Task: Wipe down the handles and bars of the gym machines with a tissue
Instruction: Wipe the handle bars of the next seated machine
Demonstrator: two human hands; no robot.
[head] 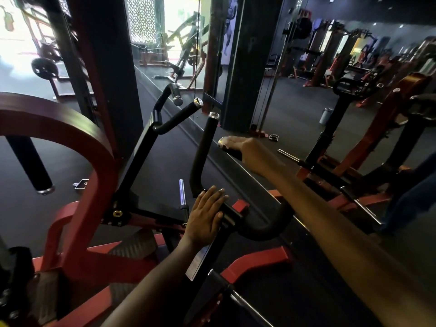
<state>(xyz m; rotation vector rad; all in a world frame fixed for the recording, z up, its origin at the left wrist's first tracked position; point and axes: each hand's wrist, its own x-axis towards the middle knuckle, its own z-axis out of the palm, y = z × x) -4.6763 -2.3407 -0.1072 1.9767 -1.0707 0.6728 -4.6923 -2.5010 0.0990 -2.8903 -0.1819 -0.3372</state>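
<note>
Gym floor, head cam: red frame [77, 223] of a lever machine fills the near view from 6 to 9 o'clock, its curved red arch [59, 121] at 9. Left hand [206, 214] lies flat, fingers straight and spread, on the black bracket [232, 214] at frame center, w/ a chrome peg [182, 192] just beside it at 10. Right hand [250, 148], arm crossing in from 4 o'clock, curls round the far end of the black handle [266, 226] near its chrome cap; a pale blur under the fingers may be the tissue (cannot tell). An upright black grip [205, 147] stands between the two hands. Farther, at 12, two more grips [179, 116] sit against a mirror wall [174, 43]. A small bin [326, 115] stands at 2 o'clock, contents not visible; more red machines [368, 67] beyond.
</note>
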